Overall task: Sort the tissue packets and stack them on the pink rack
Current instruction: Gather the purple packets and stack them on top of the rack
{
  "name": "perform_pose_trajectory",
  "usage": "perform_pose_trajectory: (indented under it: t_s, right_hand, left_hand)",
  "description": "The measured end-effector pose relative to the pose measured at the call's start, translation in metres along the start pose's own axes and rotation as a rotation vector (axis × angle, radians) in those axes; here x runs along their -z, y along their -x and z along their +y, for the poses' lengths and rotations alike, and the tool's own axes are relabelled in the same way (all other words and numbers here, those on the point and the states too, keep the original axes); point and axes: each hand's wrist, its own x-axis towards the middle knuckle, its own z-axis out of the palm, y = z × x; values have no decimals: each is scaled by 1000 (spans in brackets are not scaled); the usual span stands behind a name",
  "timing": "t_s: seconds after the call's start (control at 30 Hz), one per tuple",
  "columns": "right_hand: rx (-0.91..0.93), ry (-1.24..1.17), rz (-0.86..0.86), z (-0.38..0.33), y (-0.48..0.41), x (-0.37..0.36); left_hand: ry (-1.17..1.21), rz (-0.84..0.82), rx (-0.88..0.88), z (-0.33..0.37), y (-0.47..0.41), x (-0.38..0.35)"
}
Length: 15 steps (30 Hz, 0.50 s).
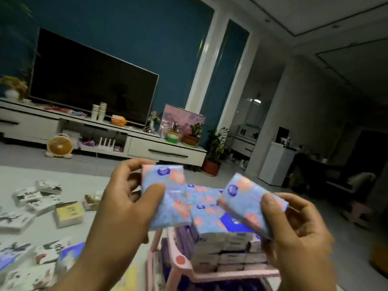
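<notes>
Far left, loose black-and-white packets and a yellow packet lie scattered on the floor, unsorted. The left hand has its fingers clamped on a blue floral packet, thumb on its face, held up over the pink rack. The rack already carries several layers of matching packets. The right hand pinches a second floral packet by its lower edge. These look light, soft and slick-wrapped; gripping across the broad faces should suit them best.

Blue packets bear pink blotches; the rack is pink.
</notes>
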Motion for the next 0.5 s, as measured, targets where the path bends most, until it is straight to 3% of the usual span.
perform_pose_trajectory:
  t_s: [0.17, 0.33, 0.5]
  right_hand:
    - [-43, 231, 94, 41, -51, 47]
    - [-42, 483, 145, 64, -65, 50]
    - [-93, 735, -39, 65, -57, 43]
  left_hand:
    - [84, 73, 91, -16, 1, -89]
    - [80, 138, 129, -21, 1, -110]
    - [89, 208, 163, -32, 8, -108]
